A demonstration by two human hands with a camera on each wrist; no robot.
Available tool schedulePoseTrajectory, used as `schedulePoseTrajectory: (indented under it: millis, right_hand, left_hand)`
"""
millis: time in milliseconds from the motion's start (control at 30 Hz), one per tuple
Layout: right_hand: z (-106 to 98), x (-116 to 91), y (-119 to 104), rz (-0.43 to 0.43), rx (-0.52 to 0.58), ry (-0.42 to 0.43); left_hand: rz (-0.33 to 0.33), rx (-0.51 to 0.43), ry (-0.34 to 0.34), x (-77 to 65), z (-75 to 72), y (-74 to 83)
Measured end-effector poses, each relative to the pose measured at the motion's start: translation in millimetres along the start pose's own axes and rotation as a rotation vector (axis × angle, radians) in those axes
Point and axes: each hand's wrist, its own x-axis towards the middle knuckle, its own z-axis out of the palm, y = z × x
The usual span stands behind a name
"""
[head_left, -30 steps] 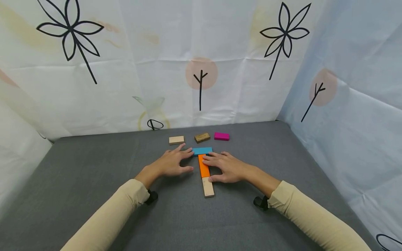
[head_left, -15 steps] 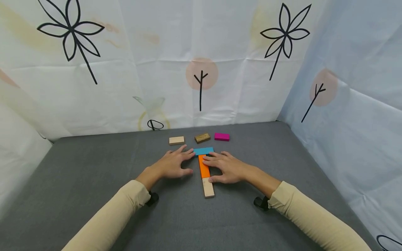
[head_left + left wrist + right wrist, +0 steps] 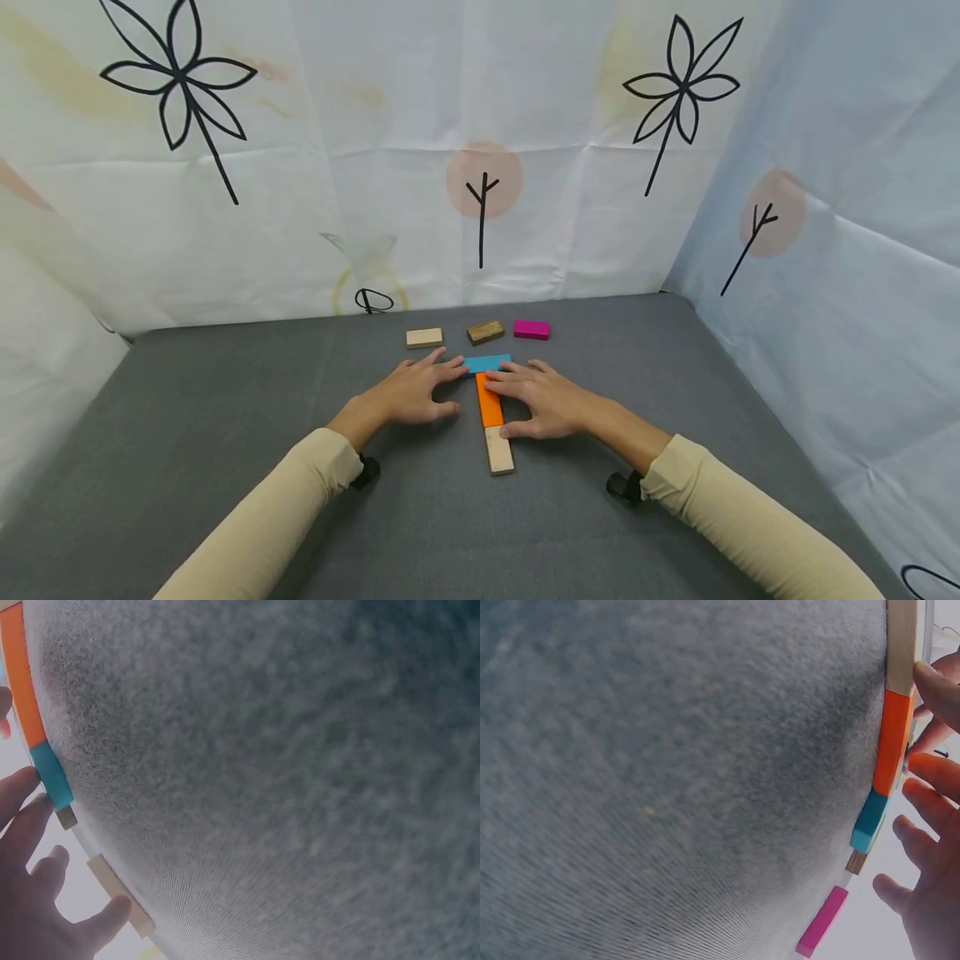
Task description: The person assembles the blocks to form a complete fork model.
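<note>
Orange lies beneath the spread fingers of my right hand (image 3: 546, 402), which reach over the orange block (image 3: 490, 402) while the thumb sits at the pale wooden block (image 3: 499, 450) joined to its near end. My left hand (image 3: 411, 393), fingers likewise extended, meets the left end of the blue block (image 3: 487, 363). The two hands are apart, one on each side, and neither is clamped on anything; I judge the light, flat-fingered contact suits nudging and steadying pieces rather than lifting them.

The three blocks lie flat on the grey surface (image 3: 480, 542), the blue one crosswise at the far end, the orange and pale ones end to end toward me (a capital T, seen from my seat). Set so closely, they look deliberately aligned, each edge perhaps a guide for its neighbour.

Beyond my fingertips, a loose row: a second pale block (image 3: 424, 337), a brown block (image 3: 485, 332) sitting askew, and a magenta block (image 3: 532, 330), well apart from one another, probably placed there to leave working room. Behind them hangs a white cloth (image 3: 405, 108) printed with line-drawn plants.
</note>
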Motion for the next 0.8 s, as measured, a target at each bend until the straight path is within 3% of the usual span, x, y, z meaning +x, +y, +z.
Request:
schedulePoseTrajectory:
  millis: [267, 600, 800]
  right_hand:
    - [-2.1, 2.7, 6.2, 0.061, 0.001, -0.032]
    - [-2.7, 3.7, 7.7, 0.072, 0.034, -0.04]
    - [-3.8, 3.9, 5.4, 0.076, 0.045, -0.046]
  left_hand:
    - [0.002, -0.007, 0.006, 1.8, 2.9, -0.2]
    - [0.006, -0.004, 0.001, 0.6, 2.0, -0.9]
    - [0.005, 0.016, 0.099, -4.3, -3.4, -13.3]
